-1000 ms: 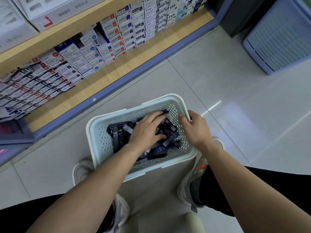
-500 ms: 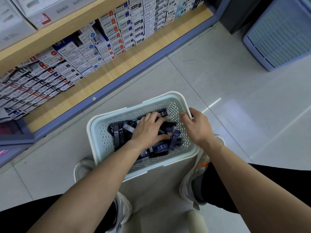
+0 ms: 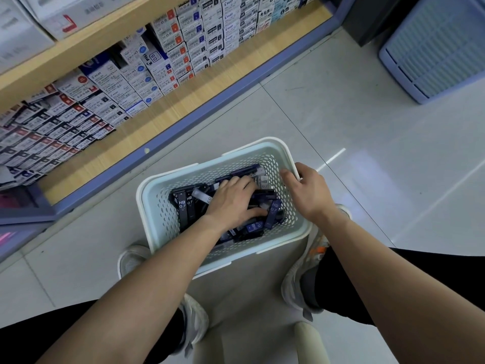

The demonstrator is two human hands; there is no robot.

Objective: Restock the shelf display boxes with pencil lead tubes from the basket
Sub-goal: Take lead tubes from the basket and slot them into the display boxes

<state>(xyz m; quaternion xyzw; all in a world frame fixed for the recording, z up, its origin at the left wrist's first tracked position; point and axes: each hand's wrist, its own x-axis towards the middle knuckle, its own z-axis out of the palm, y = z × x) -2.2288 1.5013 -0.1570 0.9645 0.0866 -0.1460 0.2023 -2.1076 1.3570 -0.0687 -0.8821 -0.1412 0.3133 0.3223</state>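
A pale perforated basket (image 3: pixel 147 190) stands on the floor between my feet. It holds a heap of dark blue pencil lead tubes (image 3: pixel 182 206) marked HB 0.7. My left hand (image 3: pixel 233 203) lies palm down on the heap, its fingers spread over the tubes and its thumb stretched out to the right. My right hand (image 3: pixel 307 190) grips the basket's right rim, thumb inside and fingers outside. The shelf display boxes (image 3: pixel 110 82) stand in rows on the low wooden shelf (image 3: pixel 170 114) at the upper left, filled with small white packs.
A blue-grey base edge (image 3: pixel 199 111) runs along the shelf front. A slatted blue-grey crate (image 3: pixel 433 43) sits on the tiled floor at the upper right. My shoes (image 3: pixel 131 258) flank the basket. A pale post (image 3: pixel 307 342) shows at the bottom.
My left hand has slid a little toward the far side of the heap, shifting some tubes. My right hand stays on the rim.
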